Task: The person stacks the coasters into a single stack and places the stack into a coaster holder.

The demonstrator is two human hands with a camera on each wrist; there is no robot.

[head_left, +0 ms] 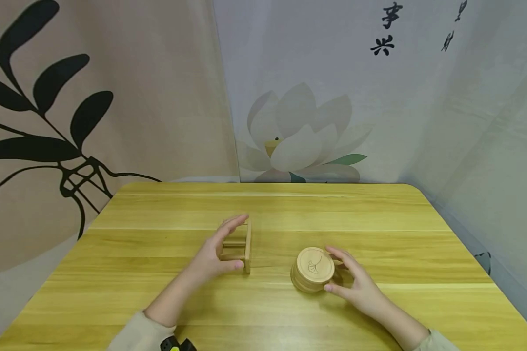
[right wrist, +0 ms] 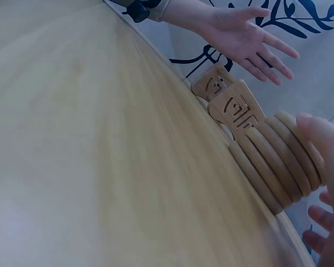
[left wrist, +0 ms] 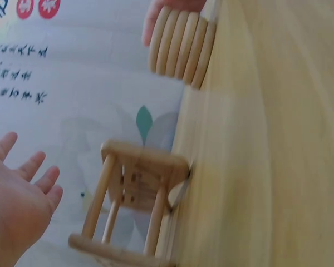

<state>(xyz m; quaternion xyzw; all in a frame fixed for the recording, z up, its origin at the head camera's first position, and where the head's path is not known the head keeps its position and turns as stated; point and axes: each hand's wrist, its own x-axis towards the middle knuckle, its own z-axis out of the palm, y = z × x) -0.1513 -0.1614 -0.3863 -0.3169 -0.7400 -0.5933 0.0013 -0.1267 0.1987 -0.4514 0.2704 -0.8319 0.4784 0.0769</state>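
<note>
A stack of round wooden coasters [head_left: 314,267] lies on the table, its top one engraved with a leaf-like design. At the stack's right side is my right hand [head_left: 356,288], thumb and fingers spread around the near edge without curling round it. In the right wrist view the thumb [right wrist: 317,130] overlaps the upper coasters; whether it touches them I cannot tell. Left of the stack stands a wooden rack [head_left: 248,247] with slotted end panels joined by rods. Spread beside and above it, my left hand [head_left: 210,259] holds nothing; the left wrist view shows space between them.
The wooden table [head_left: 272,321] has a rounded far edge. Behind it hang printed cloths, one with a lotus flower [head_left: 298,131]. Something black and yellow [head_left: 175,344] shows near the left sleeve [head_left: 142,334].
</note>
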